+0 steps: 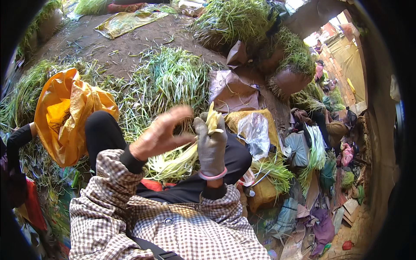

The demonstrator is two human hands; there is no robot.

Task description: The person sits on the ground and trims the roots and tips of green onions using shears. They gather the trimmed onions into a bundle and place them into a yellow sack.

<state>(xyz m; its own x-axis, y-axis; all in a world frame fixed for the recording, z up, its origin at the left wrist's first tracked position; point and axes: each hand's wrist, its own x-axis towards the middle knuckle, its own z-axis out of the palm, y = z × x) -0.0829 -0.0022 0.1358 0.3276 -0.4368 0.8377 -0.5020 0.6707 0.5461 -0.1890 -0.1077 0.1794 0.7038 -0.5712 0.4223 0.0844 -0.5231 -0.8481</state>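
My left hand (pixel 164 131), bare and blurred by motion, reaches rightward with thumb and fingers apart and nothing visible between them. Beside it, my right hand (pixel 211 143) wears a grey glove with a pink band at the wrist. Its fingers are closed around a small bunch of pale yellow-white stalks (pixel 213 121), whose ends stick up past the fingers. A heap of long, pale green-white stalks (pixel 174 165) lies below and between the hands, over my lap. Beyond the hands is a large pile of cut green leafy stalks (pixel 178 74).
An open orange woven sack (pixel 61 126) stands at left, with another person's arm (pixel 21 138) by it. A yellow sack with clear plastic (pixel 255 131) lies by my right knee. Bundled greens (pixel 235 22) stand beyond a brown sheet (pixel 232 91). More people sit at right.
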